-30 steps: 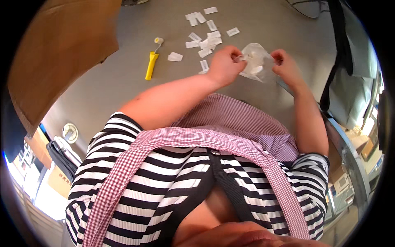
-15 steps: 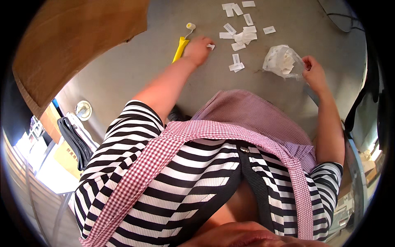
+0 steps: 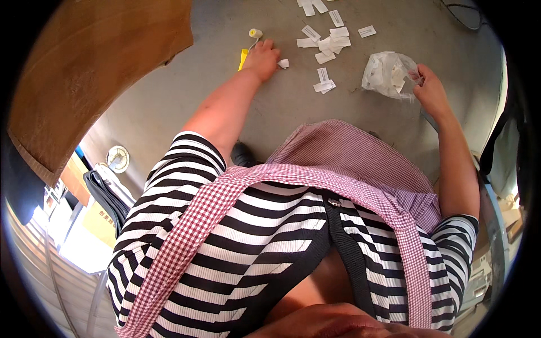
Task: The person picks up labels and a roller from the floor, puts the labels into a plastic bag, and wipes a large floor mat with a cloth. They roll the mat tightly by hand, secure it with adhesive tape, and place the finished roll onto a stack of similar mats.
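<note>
My left hand (image 3: pixel 262 61) is low over the grey surface, its back upward, and partly covers a small paint roller with a yellow handle (image 3: pixel 243 58) and a pale roller head (image 3: pixel 255 33). A white paper label (image 3: pixel 283 63) sticks out at the thumb side, apparently pinched there, though the grip is partly hidden. My right hand (image 3: pixel 431 90) is closed on the edge of a clear plastic bag (image 3: pixel 375 72). Pale paper pieces (image 3: pixel 398 79) lie inside the bag. Between the hands, several white labels (image 3: pixel 325 44) lie scattered and overlapping, with a smaller cluster (image 3: pixel 324 85) nearer me.
A large brown cardboard sheet (image 3: pixel 107 67) rises at the left. A dark cable (image 3: pixel 470 25) curves at the far right. My checked apron (image 3: pixel 349 149) hangs in front of me, with a dark shoe (image 3: pixel 242 155) beside it. A round whitish object (image 3: pixel 118 159) stands at the left.
My left hand has moved left and slightly away from me, covering more of the yellow handle, with the label still at its side. My right hand keeps the bag; the whole view has shifted a little.
</note>
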Motion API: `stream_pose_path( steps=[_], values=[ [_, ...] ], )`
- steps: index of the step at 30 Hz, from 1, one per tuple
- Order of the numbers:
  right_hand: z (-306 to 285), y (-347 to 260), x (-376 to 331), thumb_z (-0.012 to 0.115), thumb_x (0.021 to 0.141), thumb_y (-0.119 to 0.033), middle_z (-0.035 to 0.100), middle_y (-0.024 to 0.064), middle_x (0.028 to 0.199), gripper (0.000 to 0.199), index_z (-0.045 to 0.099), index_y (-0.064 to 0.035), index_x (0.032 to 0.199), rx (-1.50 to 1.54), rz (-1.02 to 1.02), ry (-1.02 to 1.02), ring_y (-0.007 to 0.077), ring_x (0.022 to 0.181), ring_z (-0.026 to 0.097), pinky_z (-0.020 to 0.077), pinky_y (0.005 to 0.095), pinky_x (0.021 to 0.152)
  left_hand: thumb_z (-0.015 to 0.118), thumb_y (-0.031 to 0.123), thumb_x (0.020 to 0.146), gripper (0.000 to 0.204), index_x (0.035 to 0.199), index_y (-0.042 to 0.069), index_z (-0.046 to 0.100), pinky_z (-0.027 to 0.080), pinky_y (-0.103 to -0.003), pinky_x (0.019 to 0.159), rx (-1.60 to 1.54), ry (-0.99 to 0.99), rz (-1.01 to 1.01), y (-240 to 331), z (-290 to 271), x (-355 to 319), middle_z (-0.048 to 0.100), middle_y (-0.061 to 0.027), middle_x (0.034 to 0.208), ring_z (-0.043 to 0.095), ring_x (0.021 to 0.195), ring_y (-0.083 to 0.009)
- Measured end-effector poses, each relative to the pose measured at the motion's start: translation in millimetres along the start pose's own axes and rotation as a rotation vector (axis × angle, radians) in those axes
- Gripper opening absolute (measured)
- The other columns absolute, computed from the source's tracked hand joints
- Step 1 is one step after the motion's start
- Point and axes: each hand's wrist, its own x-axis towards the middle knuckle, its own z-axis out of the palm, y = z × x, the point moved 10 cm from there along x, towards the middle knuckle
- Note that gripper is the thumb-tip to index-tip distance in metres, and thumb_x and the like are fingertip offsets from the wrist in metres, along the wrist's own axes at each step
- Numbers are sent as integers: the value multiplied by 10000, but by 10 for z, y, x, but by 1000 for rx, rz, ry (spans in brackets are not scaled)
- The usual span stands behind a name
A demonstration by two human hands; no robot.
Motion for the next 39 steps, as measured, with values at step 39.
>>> stream_pose_path(
  steps=[39],
  values=[
    [65,-176,-76,563,765,50,685,101,982,502,633,-35,1255,56,-63,-70,213,888,647,507,322,822,700,134,820,142,962,135,709,535,-417,876,-118,-13,564,1644,303,159,629,-50,1159,597,1131,-293]
  ],
)
